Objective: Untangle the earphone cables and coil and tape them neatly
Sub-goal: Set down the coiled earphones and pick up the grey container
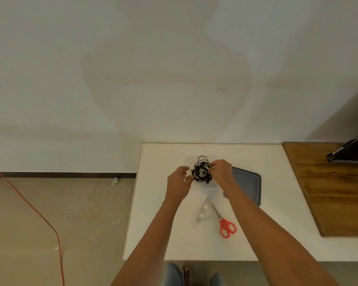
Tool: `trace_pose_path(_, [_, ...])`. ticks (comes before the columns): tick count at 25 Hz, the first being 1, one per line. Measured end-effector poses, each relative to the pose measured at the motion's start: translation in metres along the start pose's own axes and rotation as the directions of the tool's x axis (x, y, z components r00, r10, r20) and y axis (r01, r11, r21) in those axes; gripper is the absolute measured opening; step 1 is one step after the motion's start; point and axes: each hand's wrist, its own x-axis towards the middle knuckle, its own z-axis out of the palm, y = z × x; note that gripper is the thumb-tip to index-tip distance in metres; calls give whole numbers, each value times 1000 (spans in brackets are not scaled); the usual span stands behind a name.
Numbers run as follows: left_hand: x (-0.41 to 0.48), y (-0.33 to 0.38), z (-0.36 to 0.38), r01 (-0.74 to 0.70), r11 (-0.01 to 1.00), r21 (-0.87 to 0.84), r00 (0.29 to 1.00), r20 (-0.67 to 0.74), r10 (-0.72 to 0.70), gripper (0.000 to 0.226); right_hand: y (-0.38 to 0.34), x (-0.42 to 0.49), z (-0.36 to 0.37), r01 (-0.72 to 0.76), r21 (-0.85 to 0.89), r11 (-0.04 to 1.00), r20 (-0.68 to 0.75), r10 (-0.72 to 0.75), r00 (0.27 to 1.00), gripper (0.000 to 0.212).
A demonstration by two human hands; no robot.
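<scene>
Over a white counter (157,223), the left hand (179,178) and right hand (221,171) each pinch a black tangle of earphone cables (201,172) in their grip. Red-handled scissors (222,219) lie near.

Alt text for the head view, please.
The right hand grips a tangled bundle of black earphone cables over a white table, the left hand at its other side. A tape roll and orange-handled scissors lie nearer.

Soft, even daylight, faint shadows, slight overall blur, and wide-angle bending toward the edges
</scene>
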Motion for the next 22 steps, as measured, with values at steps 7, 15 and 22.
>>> trace_pose_path(7, [-3, -25, 14, 32, 996, 82, 999, 22, -34, 49, 28, -14, -20, 100, -183, 978, -296, -152, 943, 20])
trace_pose_path(15, [3, -28, 24, 113, 990, -79, 994, 21, -112, 57, 111, -39, -21, -435, -127, 891, -299, 384, 873, 64])
trace_pose_path(22, [5, -38, 24, 161, 951, -264, 987, 30, -158, 56, 27, -28, -24, -36, 76, 996, -79, 42, 996, 33])
